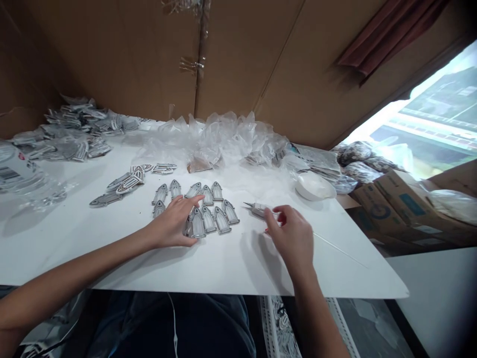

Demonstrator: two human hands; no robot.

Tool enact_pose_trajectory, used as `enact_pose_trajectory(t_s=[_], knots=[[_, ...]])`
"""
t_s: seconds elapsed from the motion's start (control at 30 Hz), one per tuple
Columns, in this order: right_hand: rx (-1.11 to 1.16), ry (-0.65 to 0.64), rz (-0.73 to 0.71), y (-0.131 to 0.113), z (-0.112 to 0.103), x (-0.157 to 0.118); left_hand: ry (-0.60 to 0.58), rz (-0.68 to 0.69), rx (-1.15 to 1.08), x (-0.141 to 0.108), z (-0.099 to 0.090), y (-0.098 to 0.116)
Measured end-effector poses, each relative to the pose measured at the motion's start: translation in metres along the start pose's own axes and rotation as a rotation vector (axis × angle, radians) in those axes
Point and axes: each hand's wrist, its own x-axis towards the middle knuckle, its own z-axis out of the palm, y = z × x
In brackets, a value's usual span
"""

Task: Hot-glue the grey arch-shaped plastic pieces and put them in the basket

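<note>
My left hand (pixel 173 221) reaches over the left part of a group of small grey arch-shaped pieces (pixel 220 220), thumb and forefinger spread apart. Its fingertips touch or hover at the pieces' edges, hiding some of them. On the right, my right hand (pixel 294 233) has its fingers curled, with the thumb against the rear of a slim pale tube with a pointed needle tip (pixel 256 209). The tip points left toward the pieces. Part of the tube is hidden by the thumb and fingers.
Patterned flat pieces (pixel 130 183) lie farther left, near a clear plastic bottle (pixel 22 174). Crumpled clear bags (pixel 231 139) line the back by the cardboard wall (pixel 238 59). A white dish (pixel 316 186) sits at right, with a thin white stick (pixel 341 248) nearer the table edge (pixel 395 291).
</note>
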Motion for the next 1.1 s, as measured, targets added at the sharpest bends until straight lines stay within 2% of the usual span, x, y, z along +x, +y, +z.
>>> enact_pose_trajectory(t_s=[0.07,0.2,0.3,0.4,0.47,0.6,0.67,0.73,0.8,0.87,1.1], knots=[[0.261,-0.249,-0.125,-0.026,0.0,-0.001,0.086,0.069,-0.027,0.001,-0.006,0.001],[0.729,-0.887,-0.253,-0.069,0.012,0.003,0.272,0.198,-0.143,0.003,-0.017,0.005],[1.095,-1.203,-0.164,-0.081,0.03,0.007,0.358,0.28,-0.231,0.005,-0.016,0.005],[1.442,-1.388,-0.05,-0.079,0.047,0.005,0.371,0.332,-0.28,0.006,-0.012,0.002],[1.538,-1.415,-0.03,-0.074,0.055,0.002,0.355,0.351,-0.309,0.005,-0.009,0.0],[1.521,-1.379,-0.108,-0.07,0.058,-0.004,0.353,0.342,-0.362,0.003,-0.007,0.0],[1.509,-1.305,-0.163,-0.071,0.055,-0.005,0.411,0.351,-0.363,0.002,-0.006,0.002],[1.506,-1.221,-0.208,-0.073,0.052,-0.006,0.519,0.358,-0.337,0.0,-0.005,0.003],[1.513,-1.162,-0.244,-0.074,0.05,-0.006,0.616,0.339,-0.269,-0.003,-0.005,0.005],[1.523,-1.126,-0.263,-0.073,0.049,-0.006,0.661,0.315,-0.188,-0.005,-0.004,0.007],[1.521,-1.039,-0.333,-0.068,0.051,-0.003,0.586,0.243,-0.149,-0.005,0.0,0.014]])
